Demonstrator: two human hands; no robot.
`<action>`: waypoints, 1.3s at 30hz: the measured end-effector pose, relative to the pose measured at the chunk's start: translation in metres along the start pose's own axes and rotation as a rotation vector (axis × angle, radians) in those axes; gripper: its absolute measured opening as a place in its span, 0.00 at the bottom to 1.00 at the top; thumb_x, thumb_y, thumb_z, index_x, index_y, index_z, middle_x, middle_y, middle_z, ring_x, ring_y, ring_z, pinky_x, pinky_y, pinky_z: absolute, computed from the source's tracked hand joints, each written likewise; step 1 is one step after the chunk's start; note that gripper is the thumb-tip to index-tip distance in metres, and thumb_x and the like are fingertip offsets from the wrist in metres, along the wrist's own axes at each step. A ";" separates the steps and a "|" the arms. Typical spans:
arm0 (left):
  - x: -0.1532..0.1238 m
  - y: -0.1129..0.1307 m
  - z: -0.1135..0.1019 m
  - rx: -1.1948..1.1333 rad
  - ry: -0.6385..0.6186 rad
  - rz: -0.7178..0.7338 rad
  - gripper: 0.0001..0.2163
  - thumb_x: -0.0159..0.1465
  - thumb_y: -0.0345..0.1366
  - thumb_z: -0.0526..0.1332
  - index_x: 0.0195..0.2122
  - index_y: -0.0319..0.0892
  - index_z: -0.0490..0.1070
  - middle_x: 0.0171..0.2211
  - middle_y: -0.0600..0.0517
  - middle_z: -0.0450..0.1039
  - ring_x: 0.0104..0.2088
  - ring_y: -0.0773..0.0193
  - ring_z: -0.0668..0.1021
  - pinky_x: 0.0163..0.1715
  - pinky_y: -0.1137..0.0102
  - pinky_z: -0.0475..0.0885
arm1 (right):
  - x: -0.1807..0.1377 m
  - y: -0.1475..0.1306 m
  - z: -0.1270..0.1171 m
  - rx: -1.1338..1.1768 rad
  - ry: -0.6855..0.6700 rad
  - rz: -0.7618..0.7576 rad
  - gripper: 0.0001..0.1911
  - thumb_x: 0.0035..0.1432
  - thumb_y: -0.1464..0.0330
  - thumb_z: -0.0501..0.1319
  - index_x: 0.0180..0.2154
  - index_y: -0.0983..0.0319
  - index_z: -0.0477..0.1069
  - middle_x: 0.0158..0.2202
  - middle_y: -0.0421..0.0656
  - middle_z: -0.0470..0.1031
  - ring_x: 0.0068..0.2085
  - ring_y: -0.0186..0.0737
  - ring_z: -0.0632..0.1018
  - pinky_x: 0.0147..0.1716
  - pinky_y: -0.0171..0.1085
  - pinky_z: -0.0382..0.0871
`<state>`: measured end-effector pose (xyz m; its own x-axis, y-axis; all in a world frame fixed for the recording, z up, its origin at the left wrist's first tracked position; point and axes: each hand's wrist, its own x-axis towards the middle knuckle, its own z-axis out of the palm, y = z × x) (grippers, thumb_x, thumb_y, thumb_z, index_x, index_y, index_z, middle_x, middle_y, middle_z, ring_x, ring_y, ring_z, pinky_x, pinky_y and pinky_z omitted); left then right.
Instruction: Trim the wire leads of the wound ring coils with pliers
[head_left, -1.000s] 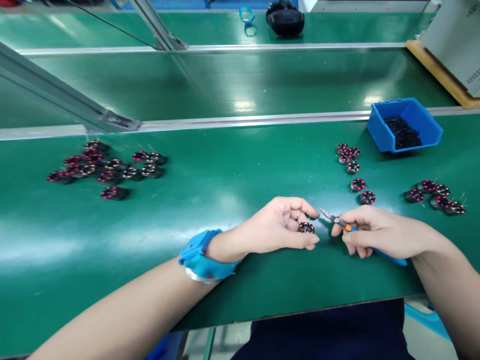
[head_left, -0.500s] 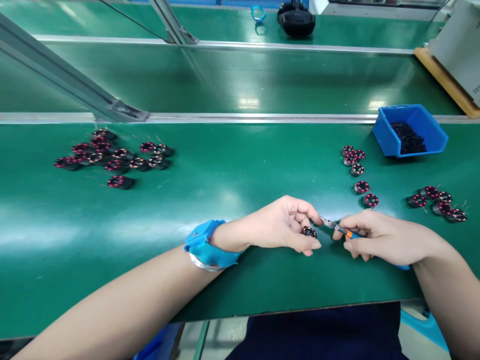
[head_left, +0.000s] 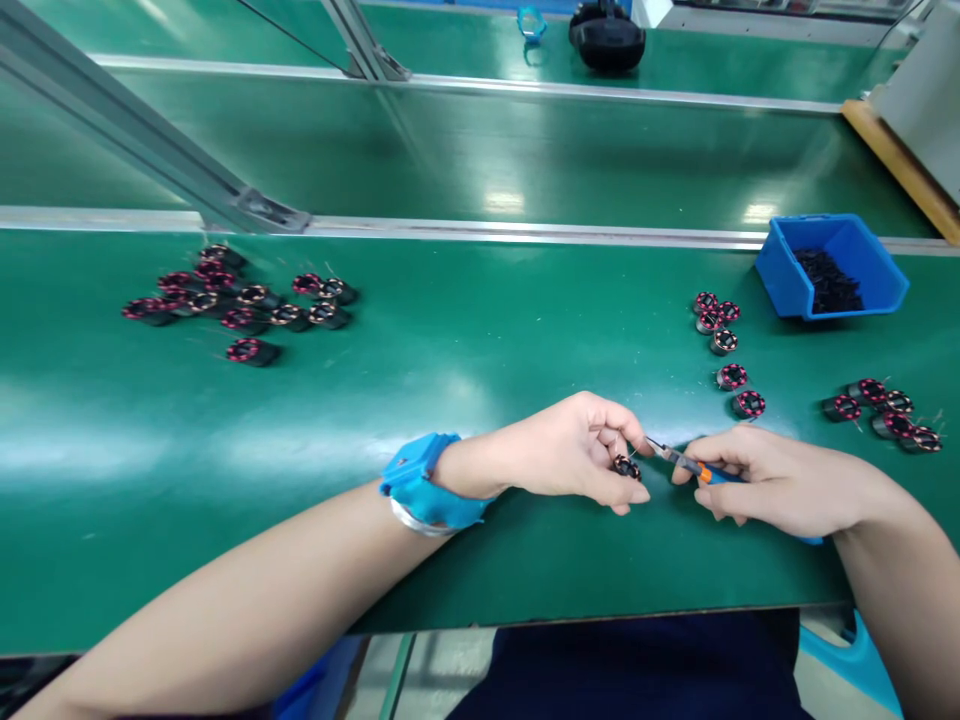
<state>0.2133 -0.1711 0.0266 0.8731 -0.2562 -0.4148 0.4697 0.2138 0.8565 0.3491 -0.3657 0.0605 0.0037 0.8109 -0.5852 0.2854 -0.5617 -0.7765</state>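
Between the fingers of my left hand is a small ring-shaped wound motor stator, with thin wire ends sticking up from it. My right hand is wrapped round pliers with blue and orange handles. Their narrow metal jaws point left and reach close to my left index fingertip; whether they touch the finger or a wire I cannot tell. Beyond my right hand, several stators stand in a loose column on the green bench. Another group of stators sits to its right.
A large cluster of stators is at the left of the bench. At the back right stands a blue bin holding small black pieces. A metal rail and a slanted post bound the far side.
The whole scene has shifted slightly to the right as the camera turned. Both hands keep nearly the same pose, with the stator and the pliers still in them.
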 end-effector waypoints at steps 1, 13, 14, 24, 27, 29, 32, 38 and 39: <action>0.000 0.000 0.000 0.008 0.000 0.008 0.16 0.48 0.30 0.73 0.37 0.36 0.72 0.21 0.56 0.76 0.23 0.68 0.81 0.20 0.82 0.71 | 0.000 0.000 0.000 0.000 -0.002 -0.006 0.11 0.58 0.68 0.56 0.42 0.63 0.72 0.26 0.39 0.70 0.24 0.32 0.68 0.22 0.31 0.60; -0.002 0.002 0.003 0.012 0.095 0.061 0.21 0.43 0.29 0.75 0.34 0.39 0.65 0.25 0.55 0.77 0.20 0.74 0.76 0.18 0.82 0.66 | -0.003 -0.003 -0.001 0.077 0.052 0.068 0.11 0.61 0.66 0.55 0.43 0.63 0.70 0.26 0.39 0.70 0.27 0.33 0.72 0.26 0.31 0.67; -0.002 0.002 0.003 0.014 0.088 0.067 0.20 0.43 0.29 0.75 0.32 0.38 0.65 0.26 0.54 0.77 0.21 0.73 0.76 0.18 0.81 0.66 | -0.003 -0.003 -0.001 0.099 0.049 0.072 0.11 0.60 0.66 0.56 0.42 0.63 0.70 0.27 0.39 0.70 0.27 0.32 0.72 0.26 0.31 0.67; -0.002 0.002 0.000 0.055 0.034 0.045 0.16 0.47 0.30 0.73 0.35 0.35 0.72 0.32 0.49 0.79 0.28 0.69 0.79 0.27 0.76 0.74 | -0.001 0.004 -0.004 0.177 -0.002 0.015 0.11 0.57 0.68 0.57 0.41 0.64 0.71 0.27 0.40 0.72 0.26 0.32 0.72 0.26 0.31 0.68; -0.002 0.002 -0.001 0.057 0.035 0.034 0.18 0.46 0.29 0.74 0.37 0.35 0.72 0.33 0.48 0.80 0.28 0.68 0.80 0.28 0.76 0.75 | -0.001 0.005 -0.003 0.179 -0.004 0.007 0.10 0.57 0.69 0.56 0.41 0.65 0.71 0.27 0.40 0.72 0.25 0.31 0.72 0.25 0.31 0.68; -0.002 0.002 -0.001 0.042 0.032 0.034 0.18 0.46 0.29 0.74 0.38 0.35 0.72 0.33 0.48 0.80 0.28 0.68 0.80 0.28 0.76 0.75 | 0.000 0.004 -0.003 0.181 -0.006 0.004 0.10 0.57 0.69 0.56 0.40 0.65 0.71 0.27 0.40 0.73 0.25 0.31 0.72 0.25 0.31 0.68; -0.001 0.001 -0.001 0.012 0.037 0.036 0.18 0.47 0.28 0.73 0.38 0.35 0.72 0.34 0.48 0.80 0.29 0.68 0.81 0.30 0.76 0.76 | 0.001 0.002 -0.002 0.181 -0.007 0.000 0.10 0.58 0.69 0.56 0.40 0.65 0.71 0.26 0.40 0.73 0.25 0.31 0.73 0.25 0.31 0.68; -0.001 0.000 -0.001 -0.030 0.022 0.053 0.18 0.48 0.27 0.73 0.39 0.35 0.72 0.33 0.49 0.80 0.29 0.69 0.81 0.30 0.76 0.77 | 0.000 0.001 -0.002 0.153 0.003 0.003 0.10 0.58 0.68 0.57 0.39 0.65 0.71 0.26 0.40 0.73 0.25 0.32 0.73 0.25 0.31 0.68; -0.001 0.000 -0.001 -0.035 0.022 0.053 0.18 0.48 0.27 0.73 0.39 0.35 0.72 0.33 0.49 0.80 0.29 0.69 0.81 0.30 0.76 0.77 | 0.000 0.001 -0.002 0.151 0.000 0.001 0.10 0.58 0.68 0.57 0.40 0.65 0.71 0.27 0.40 0.73 0.25 0.32 0.73 0.25 0.31 0.68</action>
<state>0.2126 -0.1697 0.0270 0.8992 -0.2233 -0.3762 0.4268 0.2590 0.8665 0.3511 -0.3662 0.0604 0.0038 0.8102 -0.5861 0.1380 -0.5810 -0.8021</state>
